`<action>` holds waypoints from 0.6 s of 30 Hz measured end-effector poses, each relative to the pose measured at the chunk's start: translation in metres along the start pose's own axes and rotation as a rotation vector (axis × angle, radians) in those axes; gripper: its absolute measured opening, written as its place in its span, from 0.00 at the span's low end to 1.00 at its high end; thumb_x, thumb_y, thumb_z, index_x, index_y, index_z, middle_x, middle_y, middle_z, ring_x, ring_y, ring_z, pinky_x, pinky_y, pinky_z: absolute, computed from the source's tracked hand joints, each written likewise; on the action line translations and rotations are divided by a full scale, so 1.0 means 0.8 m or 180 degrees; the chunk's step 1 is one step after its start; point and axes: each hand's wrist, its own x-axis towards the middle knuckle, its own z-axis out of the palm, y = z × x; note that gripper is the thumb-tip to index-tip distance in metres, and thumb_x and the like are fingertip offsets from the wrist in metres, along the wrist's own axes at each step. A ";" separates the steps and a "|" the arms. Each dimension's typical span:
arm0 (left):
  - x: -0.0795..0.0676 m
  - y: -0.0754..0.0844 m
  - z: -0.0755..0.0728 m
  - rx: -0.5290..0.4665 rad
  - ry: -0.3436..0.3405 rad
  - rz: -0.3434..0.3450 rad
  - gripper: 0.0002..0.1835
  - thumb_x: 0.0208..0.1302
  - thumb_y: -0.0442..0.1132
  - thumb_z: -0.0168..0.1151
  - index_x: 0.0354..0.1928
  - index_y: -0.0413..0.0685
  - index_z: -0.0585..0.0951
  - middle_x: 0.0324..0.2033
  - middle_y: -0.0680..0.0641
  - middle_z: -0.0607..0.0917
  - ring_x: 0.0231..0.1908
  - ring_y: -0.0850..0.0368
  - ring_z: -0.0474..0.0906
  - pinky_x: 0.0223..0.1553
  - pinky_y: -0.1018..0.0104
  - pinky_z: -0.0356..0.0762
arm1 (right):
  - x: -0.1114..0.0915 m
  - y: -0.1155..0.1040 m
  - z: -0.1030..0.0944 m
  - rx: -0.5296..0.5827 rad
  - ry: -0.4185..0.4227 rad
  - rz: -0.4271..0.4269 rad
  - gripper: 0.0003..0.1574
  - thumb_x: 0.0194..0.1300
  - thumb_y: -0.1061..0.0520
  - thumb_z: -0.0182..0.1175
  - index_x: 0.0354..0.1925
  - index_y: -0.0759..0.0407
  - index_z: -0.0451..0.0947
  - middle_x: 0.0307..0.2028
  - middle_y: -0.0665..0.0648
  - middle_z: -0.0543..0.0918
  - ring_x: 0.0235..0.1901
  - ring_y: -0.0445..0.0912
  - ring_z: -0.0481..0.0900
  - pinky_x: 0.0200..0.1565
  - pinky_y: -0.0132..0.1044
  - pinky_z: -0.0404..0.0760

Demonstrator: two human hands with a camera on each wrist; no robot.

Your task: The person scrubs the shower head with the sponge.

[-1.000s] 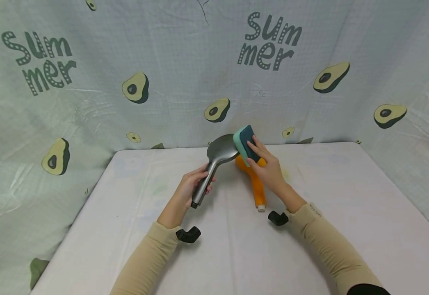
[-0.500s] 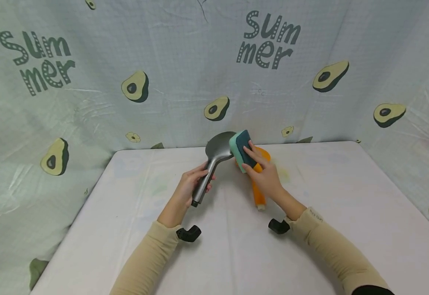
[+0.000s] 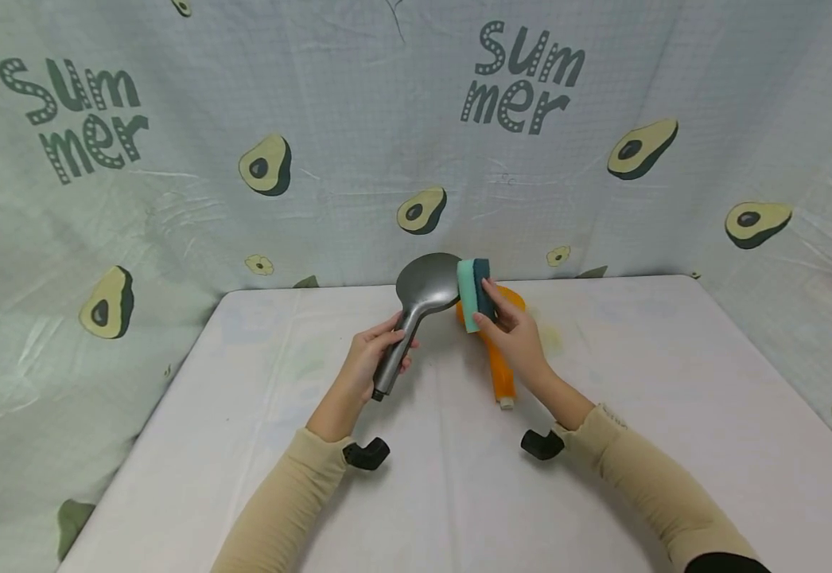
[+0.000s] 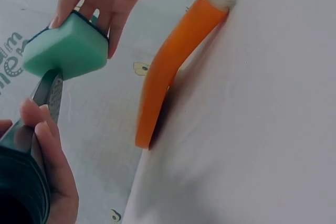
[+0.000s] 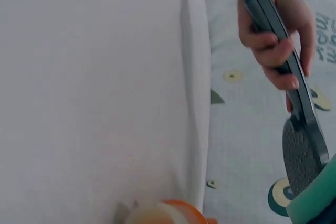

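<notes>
My left hand (image 3: 360,364) grips the handle of a grey shower head (image 3: 426,284), raised over the table with its smooth back upward. In the right wrist view the dotted nozzle face (image 5: 298,153) shows on its underside. A two-layer sponge (image 3: 467,296), mint green and dark teal, is pinched between the thumb and fingers of my right hand (image 3: 522,341). Its green side (image 4: 68,51) meets the right rim of the head. Below my right hand, an orange shower head (image 3: 500,372) with a whitish threaded end lies on the table, its round head partly covered by hand and sponge.
A white cloth covers the table (image 3: 301,493), which ends at a back edge just behind the shower heads. A pale hanging sheet (image 3: 344,143) printed with avocados and lettering rises behind and at both sides. Black camera mounts (image 3: 366,454) stick out from both wrists.
The sponge has moved down a little and turned from showing its broad dark face to standing almost edge-on at the rim. The grey head has risen slightly; the orange shower head stays put.
</notes>
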 end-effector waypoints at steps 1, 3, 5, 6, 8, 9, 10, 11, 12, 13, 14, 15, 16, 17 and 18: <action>0.000 0.001 0.000 0.0012 0.0010 0.0016 0.29 0.76 0.31 0.53 0.76 0.42 0.65 0.34 0.43 0.87 0.20 0.57 0.78 0.25 0.69 0.79 | -0.001 0.000 0.001 0.0031 0.0003 0.0029 0.37 0.75 0.65 0.59 0.77 0.63 0.60 0.78 0.60 0.57 0.75 0.53 0.59 0.66 0.42 0.69; 0.000 0.002 0.001 0.0064 0.0006 0.0039 0.28 0.75 0.31 0.54 0.76 0.42 0.66 0.34 0.42 0.87 0.20 0.57 0.78 0.26 0.69 0.79 | -0.001 0.000 0.000 0.0144 0.0051 0.0070 0.37 0.75 0.65 0.59 0.77 0.63 0.59 0.78 0.60 0.57 0.75 0.52 0.58 0.66 0.41 0.68; 0.000 0.003 0.002 0.0185 -0.0059 0.0073 0.28 0.75 0.31 0.54 0.75 0.42 0.67 0.34 0.42 0.87 0.20 0.57 0.79 0.27 0.69 0.80 | 0.003 -0.001 -0.003 0.0277 0.0162 0.0109 0.37 0.76 0.64 0.58 0.77 0.62 0.59 0.78 0.59 0.57 0.75 0.52 0.58 0.67 0.39 0.67; 0.000 0.003 0.002 0.0247 -0.0105 0.0091 0.28 0.75 0.31 0.55 0.75 0.42 0.67 0.35 0.42 0.87 0.21 0.57 0.79 0.27 0.69 0.80 | 0.006 -0.001 -0.005 0.0355 0.0217 0.0129 0.36 0.77 0.63 0.57 0.77 0.62 0.59 0.78 0.59 0.57 0.75 0.51 0.58 0.67 0.38 0.67; -0.001 0.004 0.002 0.0360 -0.0202 0.0133 0.29 0.74 0.31 0.55 0.75 0.42 0.67 0.35 0.42 0.87 0.21 0.58 0.79 0.28 0.69 0.81 | 0.013 -0.001 -0.010 0.0472 0.0306 0.0182 0.36 0.78 0.62 0.56 0.78 0.61 0.58 0.78 0.59 0.57 0.76 0.50 0.57 0.68 0.37 0.65; -0.001 0.004 0.002 0.0414 -0.0248 0.0159 0.29 0.74 0.31 0.55 0.75 0.42 0.67 0.35 0.42 0.87 0.21 0.58 0.80 0.28 0.68 0.81 | 0.015 -0.001 -0.013 0.0502 0.0335 0.0209 0.36 0.78 0.61 0.56 0.78 0.61 0.58 0.78 0.59 0.57 0.76 0.50 0.56 0.68 0.36 0.65; -0.002 0.004 0.002 0.0448 -0.0281 0.0184 0.29 0.74 0.31 0.55 0.75 0.41 0.67 0.35 0.43 0.87 0.22 0.58 0.80 0.29 0.68 0.81 | 0.017 -0.001 -0.015 0.0498 0.0344 0.0229 0.36 0.78 0.61 0.56 0.78 0.60 0.58 0.78 0.58 0.57 0.76 0.49 0.56 0.69 0.36 0.64; -0.002 0.004 0.002 0.0472 -0.0299 0.0200 0.29 0.74 0.31 0.55 0.75 0.41 0.67 0.35 0.43 0.88 0.21 0.58 0.80 0.29 0.69 0.81 | 0.018 -0.001 -0.016 0.0481 0.0338 0.0245 0.36 0.79 0.61 0.56 0.78 0.60 0.58 0.78 0.58 0.57 0.76 0.49 0.56 0.69 0.36 0.64; -0.002 0.004 0.002 0.0482 -0.0295 0.0205 0.29 0.74 0.31 0.56 0.75 0.41 0.67 0.34 0.43 0.88 0.21 0.58 0.80 0.28 0.69 0.81 | 0.018 -0.001 -0.017 0.0445 0.0320 0.0250 0.36 0.78 0.61 0.56 0.78 0.60 0.58 0.78 0.58 0.57 0.76 0.49 0.56 0.69 0.36 0.64; -0.002 0.004 0.002 0.0483 -0.0277 0.0204 0.29 0.74 0.31 0.55 0.75 0.41 0.67 0.34 0.43 0.88 0.21 0.59 0.80 0.28 0.69 0.81 | 0.017 -0.001 -0.017 0.0395 0.0294 0.0252 0.36 0.78 0.61 0.56 0.78 0.60 0.58 0.78 0.57 0.57 0.76 0.48 0.56 0.69 0.36 0.64; -0.003 0.004 0.002 0.0482 -0.0248 0.0197 0.29 0.74 0.31 0.55 0.75 0.41 0.67 0.34 0.44 0.88 0.21 0.59 0.80 0.28 0.69 0.81 | 0.015 -0.001 -0.016 0.0354 0.0259 0.0237 0.36 0.78 0.62 0.56 0.78 0.61 0.58 0.78 0.57 0.57 0.76 0.48 0.56 0.69 0.36 0.63; -0.002 0.003 0.002 0.0474 -0.0209 0.0190 0.29 0.74 0.31 0.55 0.75 0.41 0.67 0.33 0.44 0.88 0.20 0.59 0.80 0.27 0.69 0.80 | 0.013 -0.001 -0.014 0.0320 0.0228 0.0214 0.36 0.78 0.62 0.57 0.78 0.61 0.58 0.78 0.57 0.57 0.76 0.48 0.56 0.69 0.37 0.63; -0.001 0.003 0.002 0.0468 -0.0167 0.0182 0.29 0.74 0.31 0.56 0.75 0.42 0.67 0.33 0.44 0.88 0.20 0.59 0.79 0.27 0.70 0.80 | 0.010 -0.001 -0.012 0.0288 0.0202 0.0196 0.36 0.77 0.63 0.57 0.78 0.62 0.59 0.78 0.57 0.56 0.76 0.48 0.56 0.69 0.37 0.64; -0.001 0.003 0.001 0.0468 -0.0129 0.0174 0.29 0.74 0.31 0.56 0.75 0.42 0.67 0.32 0.45 0.88 0.20 0.59 0.79 0.27 0.70 0.80 | 0.007 -0.001 -0.009 0.0275 0.0188 0.0184 0.36 0.77 0.63 0.57 0.78 0.62 0.59 0.78 0.57 0.56 0.76 0.48 0.55 0.69 0.38 0.64; 0.000 0.003 0.001 0.0467 -0.0102 0.0172 0.29 0.74 0.31 0.56 0.75 0.43 0.68 0.32 0.45 0.88 0.20 0.59 0.79 0.27 0.70 0.80 | 0.003 0.000 -0.006 0.0270 0.0182 0.0167 0.37 0.76 0.64 0.58 0.78 0.62 0.59 0.78 0.56 0.55 0.77 0.48 0.55 0.69 0.39 0.64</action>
